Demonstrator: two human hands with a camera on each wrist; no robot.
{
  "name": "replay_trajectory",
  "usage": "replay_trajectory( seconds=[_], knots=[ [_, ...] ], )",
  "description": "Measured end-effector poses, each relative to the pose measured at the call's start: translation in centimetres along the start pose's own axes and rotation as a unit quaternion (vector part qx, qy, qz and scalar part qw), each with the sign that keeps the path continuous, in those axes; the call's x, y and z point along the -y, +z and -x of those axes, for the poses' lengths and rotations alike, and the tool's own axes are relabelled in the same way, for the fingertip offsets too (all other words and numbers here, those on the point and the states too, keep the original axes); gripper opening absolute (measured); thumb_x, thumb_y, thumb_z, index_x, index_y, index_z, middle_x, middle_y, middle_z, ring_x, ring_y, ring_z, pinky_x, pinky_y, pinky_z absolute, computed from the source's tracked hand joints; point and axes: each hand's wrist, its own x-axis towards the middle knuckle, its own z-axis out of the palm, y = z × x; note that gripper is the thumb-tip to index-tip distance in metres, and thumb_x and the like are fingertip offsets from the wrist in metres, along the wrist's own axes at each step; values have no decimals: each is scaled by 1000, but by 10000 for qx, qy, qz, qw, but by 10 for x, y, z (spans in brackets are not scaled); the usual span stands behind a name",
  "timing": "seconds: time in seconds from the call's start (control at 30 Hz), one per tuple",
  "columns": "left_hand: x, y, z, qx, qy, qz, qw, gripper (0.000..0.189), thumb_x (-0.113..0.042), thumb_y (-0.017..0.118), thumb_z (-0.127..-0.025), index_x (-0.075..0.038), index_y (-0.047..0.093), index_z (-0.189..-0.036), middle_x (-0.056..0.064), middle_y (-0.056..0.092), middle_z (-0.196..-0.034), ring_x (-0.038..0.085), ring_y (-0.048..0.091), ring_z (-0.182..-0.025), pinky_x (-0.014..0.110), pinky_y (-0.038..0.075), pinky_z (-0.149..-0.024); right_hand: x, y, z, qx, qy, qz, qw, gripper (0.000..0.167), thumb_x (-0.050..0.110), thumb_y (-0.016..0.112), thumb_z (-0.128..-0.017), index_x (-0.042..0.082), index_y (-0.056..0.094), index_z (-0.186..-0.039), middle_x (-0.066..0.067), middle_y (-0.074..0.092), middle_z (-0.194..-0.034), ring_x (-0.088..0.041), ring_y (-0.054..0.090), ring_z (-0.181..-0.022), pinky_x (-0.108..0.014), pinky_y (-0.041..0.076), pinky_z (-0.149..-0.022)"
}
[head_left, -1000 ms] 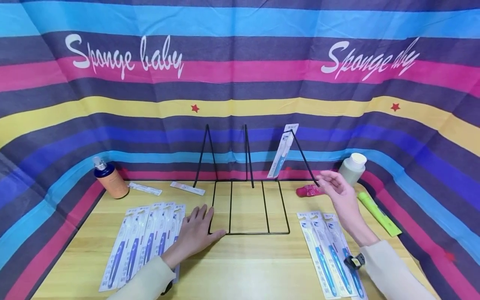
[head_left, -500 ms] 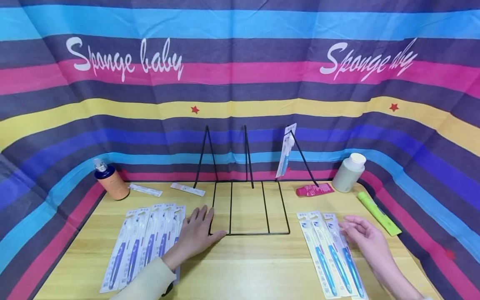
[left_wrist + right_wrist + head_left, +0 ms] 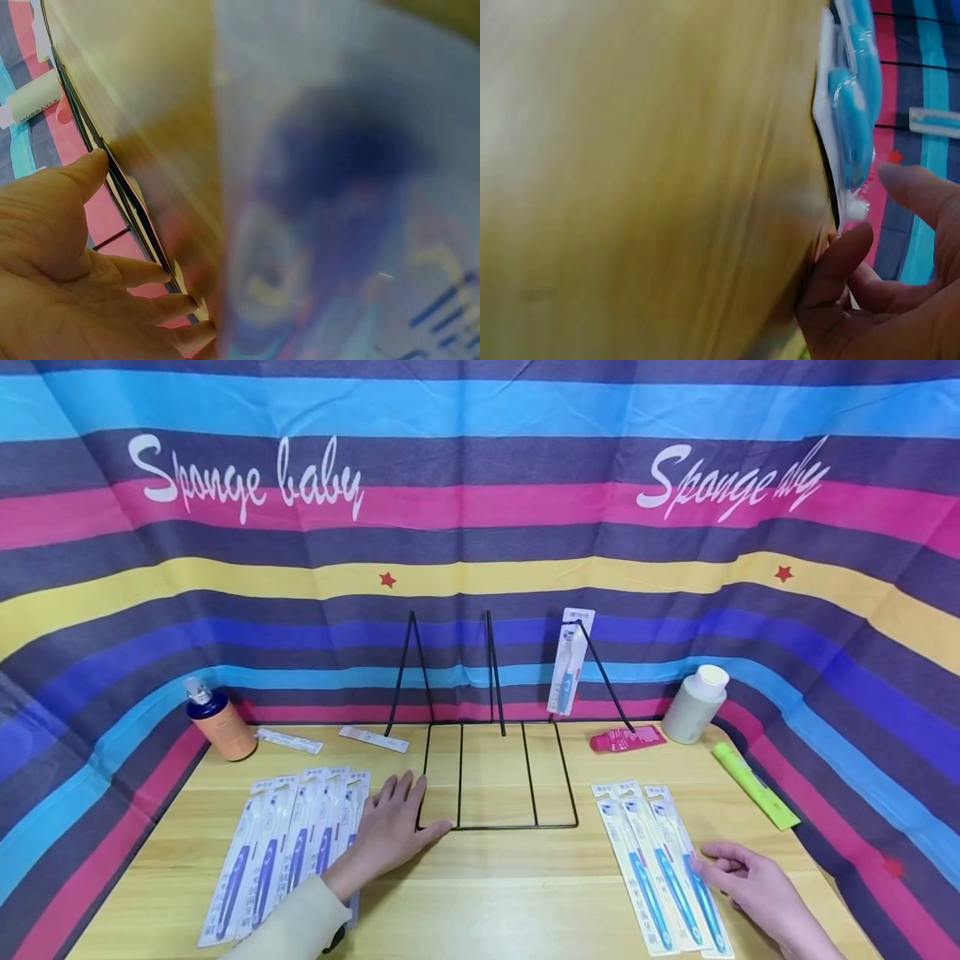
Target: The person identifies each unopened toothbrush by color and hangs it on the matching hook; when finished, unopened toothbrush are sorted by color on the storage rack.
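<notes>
Right hand [image 3: 756, 887], loosely bent, is bordering a blue toothbrush pack [image 3: 684, 852], lower right; I am seeing tabletop [image 3: 517, 893] extending across bottom centre.

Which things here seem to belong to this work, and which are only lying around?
Likely for the work:
wire rack
toothbrush hanging on it
blue toothbrushes by the right hand
purple toothbrushes by the left hand

Likely just lying about:
orange bottle
pale bottle
pink tube
green tube
white packets
</notes>
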Motion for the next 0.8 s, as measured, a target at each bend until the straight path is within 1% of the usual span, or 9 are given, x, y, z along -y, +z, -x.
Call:
replay_trajectory(
  seconds=[0.13,0.23,0.3,0.4,0.53,0.63,0.67,0.73,0.8],
  knots=[
    [0,0,1,-14,34,31,10000,90,-60,72,-101,6,49,-159,34,41,-164,58,35,-151,78,31,-114,-3,2,1,38,-49,438,9990,59,43,79,-102,-8,70,-130,-2,64,-96,-16,55,-87,-29,45,-72],
    [1,1,1,-37,53,35,10000,90,-59,72,-101,6,49,-159,35,41,-164,59,35,-151,78,30,-114,-4,2,1,94,-1,707,9975,52,46,77,-102,-3,74,-119,0,67,-93,-18,57,-88,-32,45,-76],
    [1,1,1,-64,68,21,10000,90,-59,72,-101,6,49,-159,34,41,-164,59,35,-151,79,31,-114,-4,2,2,117,52,777,9969,51,48,76,-102,-1,75,-115,1,70,-94,-19,59,-90,-35,47,-79],
    [1,2,1,-90,84,-1,9999,90,-60,72,-100,6,49,-158,34,42,-163,59,36,-151,79,31,-114,-3,1,2,97,101,824,9965,50,49,77,-101,0,76,-113,1,71,-95,-18,60,-91,-37,47,-82],
    [1,2,1,-79,83,-49,9999,90,-60,71,-101,5,49,-159,34,41,-164,58,36,-151,78,31,-114,-1,-2,3,-87,80,882,9960,56,50,80,-98,-4,74,-114,-2,73,-98,-18,63,-91,-37,48,-81],
    [1,1,1,-89,76,-81,9999,90,-60,71,-101,5,49,-159,34,41,-164,58,36,-151,78,32,-114,0,-4,3,-189,69,846,9962,62,49,81,-98,-8,70,-119,-4,75,-99,-18,66,-89,-35,50,-77],
    [1,1,2,-89,77,-84,9999,90,-60,71,-101,5,49,-159,34,41,-164,58,36,-151,78,32,-114,-1,-5,3,-152,60,752,9970,64,48,81,-99,-10,67,-122,-4,75,-99,-18,67,-88,-34,51,-75],
    [2,1,2,-87,85,-85,9999,90,-60,71,-101,5,49,-159,34,41,-164,59,36,-150,79,32,-113,-4,-5,2,67,57,286,9996,67,43,80,-101,-13,61,-133,-5,75,-98,-21,70,-86,-35,55,-72],
    [2,2,3,-68,96,-79,9999,90,-60,71,-101,6,49,-159,34,41,-163,59,36,-150,79,32,-113,-8,-7,0,376,49,-257,9990,71,37,78,-104,-16,52,-143,-5,76,-98,-23,73,-86,-35,59,-69]
  ],
)
